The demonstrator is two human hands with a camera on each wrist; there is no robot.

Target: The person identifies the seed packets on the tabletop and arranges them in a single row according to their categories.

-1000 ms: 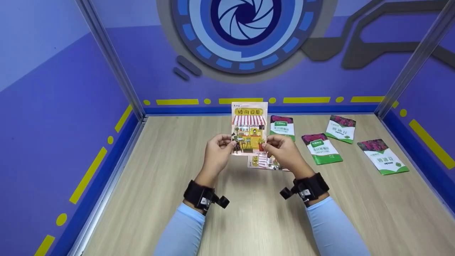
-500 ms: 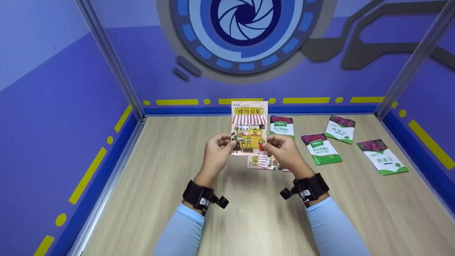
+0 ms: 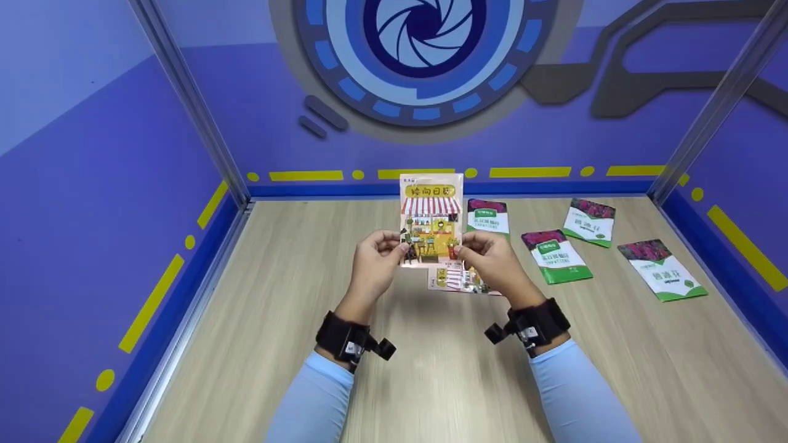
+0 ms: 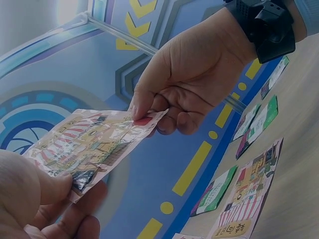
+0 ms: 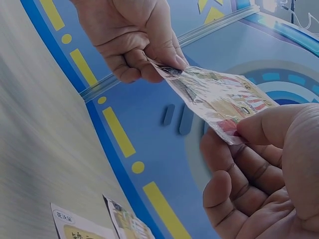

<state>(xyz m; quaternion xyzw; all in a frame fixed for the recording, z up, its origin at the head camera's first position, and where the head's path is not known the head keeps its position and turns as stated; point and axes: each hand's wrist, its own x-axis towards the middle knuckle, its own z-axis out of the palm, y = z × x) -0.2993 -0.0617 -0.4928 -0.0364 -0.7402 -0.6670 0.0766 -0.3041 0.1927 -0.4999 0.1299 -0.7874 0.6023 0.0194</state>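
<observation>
A pink and yellow packet with a red-striped awning picture (image 3: 431, 215) is held up in front of the person, its printed face towards the head camera. The left hand (image 3: 377, 264) pinches its lower left corner between thumb and fingers. At the lower right corner, the right hand (image 3: 495, 264) pinches it the same way. Both wrist views show the packet (image 4: 94, 144) (image 5: 214, 97) raised above the table. Below and behind it, a similar packet (image 3: 452, 280) lies on the table, partly hidden by the right hand and the held packet.
Green and white packets with dark pink flowers lie on the wooden table (image 3: 295, 295): one behind the right hand (image 3: 488, 216), others farther right (image 3: 557, 257) (image 3: 589, 223) (image 3: 663, 269). Blue and purple panels (image 3: 332, 154) enclose the back and sides.
</observation>
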